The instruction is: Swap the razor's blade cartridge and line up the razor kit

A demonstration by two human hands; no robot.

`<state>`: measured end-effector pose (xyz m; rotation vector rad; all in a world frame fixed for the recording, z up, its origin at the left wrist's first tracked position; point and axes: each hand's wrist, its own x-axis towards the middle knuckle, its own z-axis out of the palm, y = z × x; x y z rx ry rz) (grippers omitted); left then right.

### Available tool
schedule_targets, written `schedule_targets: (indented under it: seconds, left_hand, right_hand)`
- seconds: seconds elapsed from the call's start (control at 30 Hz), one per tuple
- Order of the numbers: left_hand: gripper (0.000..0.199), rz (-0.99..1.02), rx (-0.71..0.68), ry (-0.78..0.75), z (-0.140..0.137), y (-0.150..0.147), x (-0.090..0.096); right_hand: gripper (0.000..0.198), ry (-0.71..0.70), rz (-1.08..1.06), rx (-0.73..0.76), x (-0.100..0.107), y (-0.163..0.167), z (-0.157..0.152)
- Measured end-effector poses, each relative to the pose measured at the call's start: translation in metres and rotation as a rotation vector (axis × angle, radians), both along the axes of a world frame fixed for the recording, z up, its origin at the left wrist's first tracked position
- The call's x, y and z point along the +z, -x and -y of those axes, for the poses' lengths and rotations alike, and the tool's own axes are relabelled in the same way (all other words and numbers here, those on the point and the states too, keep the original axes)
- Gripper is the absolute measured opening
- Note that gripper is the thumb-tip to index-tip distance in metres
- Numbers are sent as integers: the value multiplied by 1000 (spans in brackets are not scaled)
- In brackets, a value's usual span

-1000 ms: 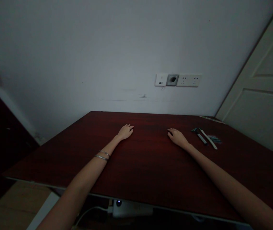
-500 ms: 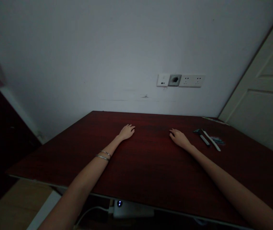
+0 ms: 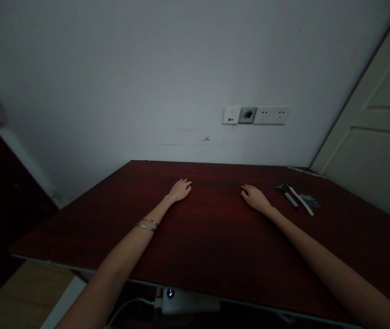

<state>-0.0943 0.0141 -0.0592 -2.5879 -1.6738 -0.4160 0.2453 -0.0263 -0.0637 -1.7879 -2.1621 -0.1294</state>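
My left hand (image 3: pixel 180 190) lies palm down on the dark red tabletop (image 3: pixel 212 246), fingers stretched out and holding nothing. Two silver bracelets (image 3: pixel 147 224) circle that forearm. Across from it, my right hand (image 3: pixel 255 197) also rests flat on the wood with its fingers apart and nothing in it. To the right of this hand lies a razor (image 3: pixel 290 199) with a grey handle and dark head. Beside the razor is a long, thin white tool (image 3: pixel 301 201), perhaps a toothbrush or knife. Some bluish-green small items (image 3: pixel 309 200), too blurred to name, lie next to it.
A white wall (image 3: pixel 181 82) with sockets (image 3: pixel 272 116) stands behind the table, and a pale panelled door (image 3: pixel 380 132) at the right. Below the front edge sits a white box-shaped device (image 3: pixel 191 301) with a lit display and a white cable (image 3: pixel 129 301).
The view has shifted very slightly. Both hands stay in the same place on the table, and the items at the right have not moved.
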Motion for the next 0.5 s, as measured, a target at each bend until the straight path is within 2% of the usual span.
schedule_targets:
  seconds: [0.3,0.4,0.5]
  left_hand:
    - [44,-8,-7,4,0,-1,2]
    - [44,-3,3,5,0,-1,2]
    - [44,2,6,2,0,0,2]
  right_hand:
    - [44,-20,-39,22,-1,2,0]
    - [43,-51,-48,17,13,-7,2]
    - [41,-129,-38,-80,38,-34,5]
